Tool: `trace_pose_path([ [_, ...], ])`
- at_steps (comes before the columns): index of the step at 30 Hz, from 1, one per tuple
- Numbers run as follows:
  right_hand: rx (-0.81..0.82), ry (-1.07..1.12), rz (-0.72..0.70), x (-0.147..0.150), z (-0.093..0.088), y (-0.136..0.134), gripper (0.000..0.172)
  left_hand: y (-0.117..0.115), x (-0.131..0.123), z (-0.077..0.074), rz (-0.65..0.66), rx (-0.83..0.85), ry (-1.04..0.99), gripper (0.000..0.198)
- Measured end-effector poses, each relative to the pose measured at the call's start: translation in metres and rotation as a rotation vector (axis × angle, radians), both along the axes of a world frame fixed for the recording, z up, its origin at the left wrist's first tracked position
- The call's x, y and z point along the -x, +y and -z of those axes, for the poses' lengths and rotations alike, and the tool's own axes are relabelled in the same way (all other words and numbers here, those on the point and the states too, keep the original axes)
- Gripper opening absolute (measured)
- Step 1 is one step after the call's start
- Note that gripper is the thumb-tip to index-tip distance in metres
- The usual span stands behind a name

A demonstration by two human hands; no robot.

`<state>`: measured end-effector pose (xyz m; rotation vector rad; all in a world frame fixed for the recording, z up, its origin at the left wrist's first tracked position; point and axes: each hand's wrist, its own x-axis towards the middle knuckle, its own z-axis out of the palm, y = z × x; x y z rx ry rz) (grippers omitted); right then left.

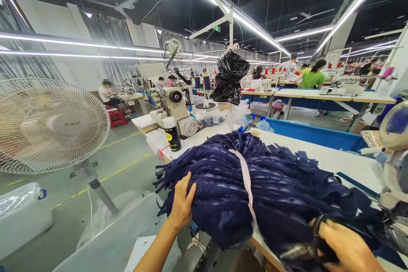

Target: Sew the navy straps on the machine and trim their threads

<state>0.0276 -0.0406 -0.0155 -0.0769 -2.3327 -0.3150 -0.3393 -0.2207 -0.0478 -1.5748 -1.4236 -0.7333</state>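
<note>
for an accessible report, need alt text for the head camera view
A person's left hand lies flat on a large bundle of navy blue fabric pieces tied with a pale pink strip on a white worktable, while the right hand grips black-handled scissors. A white pedestal fan stands left.

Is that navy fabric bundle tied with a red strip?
No, the strip around the navy fabric bundle is pale pink.

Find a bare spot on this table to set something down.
Bare tabletop beyond the navy fabric bundle, up to the blue bin. Crowded: the near edge, with bundle, left hand and right hand holding scissors, and beside the black can.
</note>
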Motion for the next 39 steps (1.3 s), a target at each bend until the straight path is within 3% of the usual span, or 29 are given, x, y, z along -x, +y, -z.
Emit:
trace_pose_path([
  [2, 0.065, 0.066, 0.107, 0.017, -0.005, 0.008, 0.027, 0.013, 0.013, -0.018, 0.006, 0.098, -0.004, 0.066],
  [5, 0.299, 0.063, 0.298, 0.058, -0.019, 0.021, 0.006, 0.040, 0.037, -0.048, -0.055, 0.308, -0.093, 0.070],
  [8, 0.562, 0.047, 0.525, 0.109, -0.033, 0.031, 0.012, 0.068, 0.060, -0.069, -0.194, 0.509, -0.228, 0.074],
  [11, 0.712, -0.006, 0.639, 0.153, -0.042, 0.033, 0.012, 0.089, 0.075, -0.075, -0.361, 0.622, -0.318, 0.079],
  [14, 0.782, 0.000, 0.688, 0.177, -0.041, 0.032, 0.012, 0.100, 0.079, -0.070, -0.454, 0.619, -0.333, 0.077],
  [19, 0.838, 0.030, 0.614, 0.166, -0.043, 0.032, 0.022, 0.103, 0.072, -0.058, -0.501, 0.599, -0.321, 0.070],
  [24, 0.971, 0.197, 0.360, 0.106, -0.074, 0.011, 0.026, 0.085, 0.058, -0.063, -0.488, 0.676, -0.343, 0.075],
  [27, 1.080, 0.236, 0.340, 0.054, -0.094, -0.010, 0.029, 0.069, 0.027, -0.074, -0.508, 0.692, -0.394, 0.074],
  [29, 1.136, 0.208, 0.388, 0.021, -0.101, -0.025, 0.032, 0.058, -0.013, -0.078, -0.377, 0.529, -0.258, 0.064],
  [31, 1.199, 0.186, 0.424, -0.006, -0.104, -0.040, 0.033, 0.052, -0.067, -0.078, -0.038, 0.435, -0.056, 0.054],
  [33, 1.261, 0.179, 0.450, -0.025, -0.104, -0.055, 0.033, 0.056, -0.125, -0.072, 0.356, 0.481, 0.175, 0.050],
  [34, 1.288, 0.180, 0.462, -0.033, -0.103, -0.063, 0.033, 0.061, -0.152, -0.068, 0.483, 0.532, 0.264, 0.048],
  [36, 1.329, 0.173, 0.487, -0.047, -0.099, -0.077, 0.032, 0.081, -0.193, -0.061, 0.564, 0.680, 0.378, 0.041],
  [39, 1.370, 0.145, 0.509, -0.069, -0.083, -0.096, 0.029, 0.120, -0.209, -0.053, 0.437, 0.886, 0.285, 0.026],
])
